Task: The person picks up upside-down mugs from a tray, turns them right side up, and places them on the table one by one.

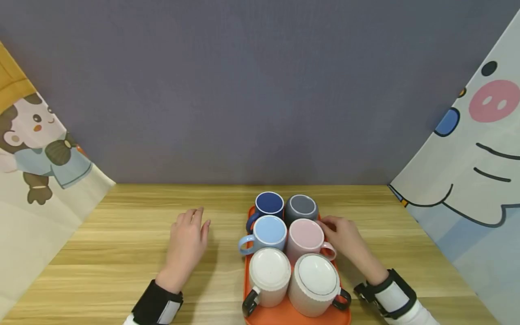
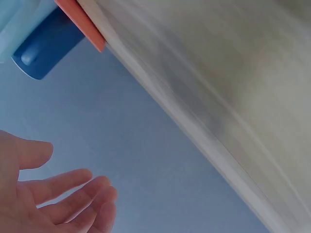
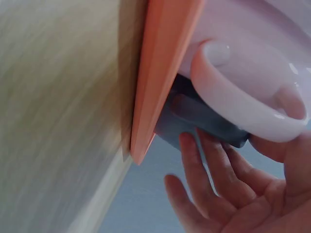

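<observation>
At the back right of an orange tray (image 1: 298, 316) stands a grey mug (image 1: 301, 206), base up. My right hand (image 1: 345, 234) reaches past the pink mug (image 1: 305, 234) and pinches the grey mug's dark handle (image 3: 209, 119) between thumb and fingers; the pink handle (image 3: 243, 102) partly covers that grip. A dark blue mug (image 1: 269, 203) stands left of the grey one, and a light blue mug (image 1: 270, 230) in front of it. My left hand (image 1: 187, 243) hovers left of the tray, fingers loosely extended, touching nothing.
Two white mugs with black handles, a left one (image 1: 270, 273) and a right one (image 1: 314, 280), stand base up at the tray's front. The tray lies on a wood-grain table (image 1: 122, 243). A grey panel (image 1: 252, 90) rises behind, with printed cloths (image 1: 479, 162) at the sides.
</observation>
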A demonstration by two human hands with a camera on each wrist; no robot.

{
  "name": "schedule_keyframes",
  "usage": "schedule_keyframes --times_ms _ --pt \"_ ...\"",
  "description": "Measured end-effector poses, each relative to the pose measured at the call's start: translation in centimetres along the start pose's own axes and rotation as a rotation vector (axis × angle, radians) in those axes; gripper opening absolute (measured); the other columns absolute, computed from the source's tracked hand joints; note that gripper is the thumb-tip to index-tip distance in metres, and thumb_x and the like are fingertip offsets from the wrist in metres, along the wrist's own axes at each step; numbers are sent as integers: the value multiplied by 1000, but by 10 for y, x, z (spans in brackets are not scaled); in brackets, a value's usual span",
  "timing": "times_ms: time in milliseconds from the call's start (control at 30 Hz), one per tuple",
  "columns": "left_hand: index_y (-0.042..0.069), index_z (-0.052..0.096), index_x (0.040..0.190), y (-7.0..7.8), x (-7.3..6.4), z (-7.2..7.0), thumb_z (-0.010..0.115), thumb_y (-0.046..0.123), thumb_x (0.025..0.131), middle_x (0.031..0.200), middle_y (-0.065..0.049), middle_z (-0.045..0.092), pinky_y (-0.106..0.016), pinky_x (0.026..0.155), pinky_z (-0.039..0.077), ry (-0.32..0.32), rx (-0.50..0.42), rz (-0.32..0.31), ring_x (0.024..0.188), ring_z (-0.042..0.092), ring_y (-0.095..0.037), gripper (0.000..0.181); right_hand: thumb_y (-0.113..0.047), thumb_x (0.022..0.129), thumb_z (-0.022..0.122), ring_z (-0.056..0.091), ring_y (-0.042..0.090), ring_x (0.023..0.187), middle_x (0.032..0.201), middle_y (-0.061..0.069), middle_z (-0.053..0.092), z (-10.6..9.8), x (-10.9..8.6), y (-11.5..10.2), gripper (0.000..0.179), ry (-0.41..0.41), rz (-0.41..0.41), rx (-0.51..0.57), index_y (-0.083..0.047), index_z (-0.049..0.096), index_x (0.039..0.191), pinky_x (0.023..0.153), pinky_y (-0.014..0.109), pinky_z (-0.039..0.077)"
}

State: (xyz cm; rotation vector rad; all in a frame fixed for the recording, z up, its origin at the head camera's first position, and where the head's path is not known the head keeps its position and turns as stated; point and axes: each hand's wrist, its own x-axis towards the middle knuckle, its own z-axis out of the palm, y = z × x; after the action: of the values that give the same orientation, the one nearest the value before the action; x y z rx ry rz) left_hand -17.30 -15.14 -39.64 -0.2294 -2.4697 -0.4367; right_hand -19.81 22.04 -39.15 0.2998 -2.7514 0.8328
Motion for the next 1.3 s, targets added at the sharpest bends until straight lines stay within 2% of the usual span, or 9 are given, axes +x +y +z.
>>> schedule_keyframes --times_ms 267,400,567,867,1133,1300 --pt "-9 58 116 -11 2 -7 63 17 90 109 -27 61 -52 76 46 -3 15 -13 99 56 -43 37 -15 91 61 60 17 73 82 8 70 -2 3 3 15 -42 -9 65 -3 71 92 66 32 48" --pt "-10 58 117 -16 1 -9 62 17 91 110 -27 61 -53 77 46 -8 17 -22 100 56 -43 37 -14 92 58 56 16 74 82 8 68 -3 6 4 16 -89 -6 95 -3 70 93 67 32 46" --pt "-10 58 116 -24 -3 -12 62 15 90 109 -28 60 -55 76 45 12 23 -23 99 56 -44 37 -14 94 55 53 15 74 81 6 64 -5 8 2 19 -166 16 141 0 68 94 67 30 44" --pt "-12 58 114 -33 -7 -20 63 14 89 107 -29 60 -54 73 44 28 40 -11 97 55 -45 36 -13 96 53 52 13 69 73 2 58 -5 12 2 20 -233 57 218 1 67 94 60 24 42" --pt "-11 58 115 -35 -8 -19 63 15 89 109 -29 60 -55 74 44 18 47 -3 98 55 -45 37 -12 96 53 53 15 69 75 5 60 -3 13 3 22 -225 74 242 4 67 96 60 24 44" --pt "-11 58 115 -34 -8 -17 63 16 89 110 -29 59 -56 76 44 11 43 2 99 54 -45 37 -14 96 54 53 14 71 78 7 64 1 11 3 22 -172 77 200 4 68 97 62 26 44"
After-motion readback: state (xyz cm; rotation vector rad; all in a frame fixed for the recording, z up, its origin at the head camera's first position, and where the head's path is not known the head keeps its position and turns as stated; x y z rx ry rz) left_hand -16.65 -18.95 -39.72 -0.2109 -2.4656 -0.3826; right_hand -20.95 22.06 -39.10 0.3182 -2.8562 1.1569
